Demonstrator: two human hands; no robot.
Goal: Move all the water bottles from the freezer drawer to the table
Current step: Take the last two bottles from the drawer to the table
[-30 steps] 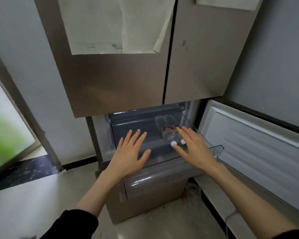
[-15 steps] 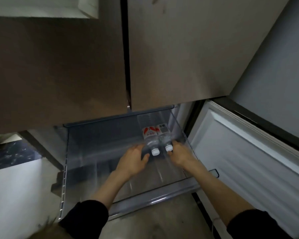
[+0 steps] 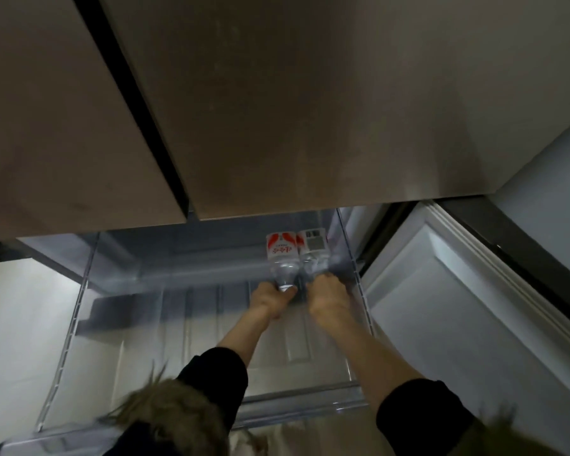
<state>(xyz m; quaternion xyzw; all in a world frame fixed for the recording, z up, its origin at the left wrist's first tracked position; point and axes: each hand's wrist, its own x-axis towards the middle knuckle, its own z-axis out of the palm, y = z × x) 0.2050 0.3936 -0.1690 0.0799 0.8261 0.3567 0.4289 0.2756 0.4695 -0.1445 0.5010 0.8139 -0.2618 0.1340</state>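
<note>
Two clear water bottles with red-and-white labels lie side by side at the back right of the pulled-out clear freezer drawer [image 3: 303, 406], caps pointing toward me. My left hand [image 3: 270, 299] is closed around the neck and cap of the left bottle [image 3: 282, 258]. My right hand [image 3: 326, 296] is closed over the cap end of the right bottle [image 3: 313, 253], hiding its cap. Both bottles still rest on the drawer floor. The far ends of the bottles are hidden under the upper doors.
The brown upper fridge doors [image 3: 277, 110] hang low over the drawer and fill the top of the view. A white open freezer door [image 3: 458, 307] stands to the right of the drawer. Pale floor [image 3: 20, 324] lies to the left. Strands of hair [image 3: 165, 413] cover the bottom edge.
I have leaned in closer and lower over the drawer. Both hands went from open above the drawer front to the bottle caps, and have now closed on the two bottle necks.
</note>
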